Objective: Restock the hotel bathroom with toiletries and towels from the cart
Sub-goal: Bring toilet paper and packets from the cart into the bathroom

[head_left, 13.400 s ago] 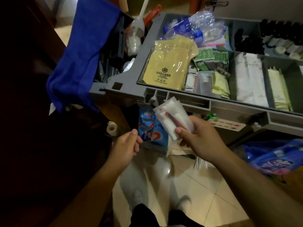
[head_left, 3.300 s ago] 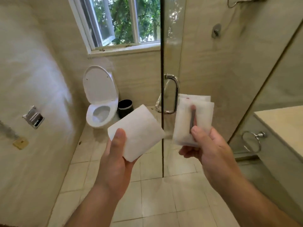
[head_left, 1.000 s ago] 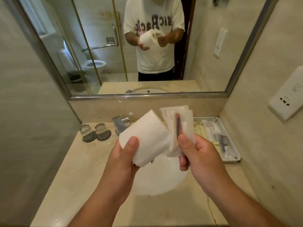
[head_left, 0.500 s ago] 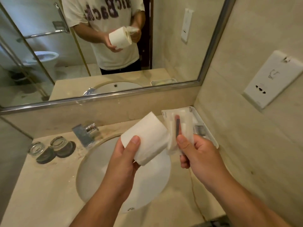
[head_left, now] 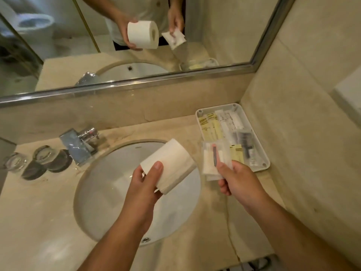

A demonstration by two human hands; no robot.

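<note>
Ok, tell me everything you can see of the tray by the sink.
The tray is white, rectangular with rounded corners and a low rim, plastic by its look. It lies flat on the counter right of the sink, beside the wall. Yellow and clear sachets lie in it. The packets in the right hand overlap its near left corner in view; contact cannot be told.

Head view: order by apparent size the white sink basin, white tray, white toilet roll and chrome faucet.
Round white sink basin
White rectangular tray
White toilet paper roll, nearer the camera, so unsure
Chrome faucet
</note>
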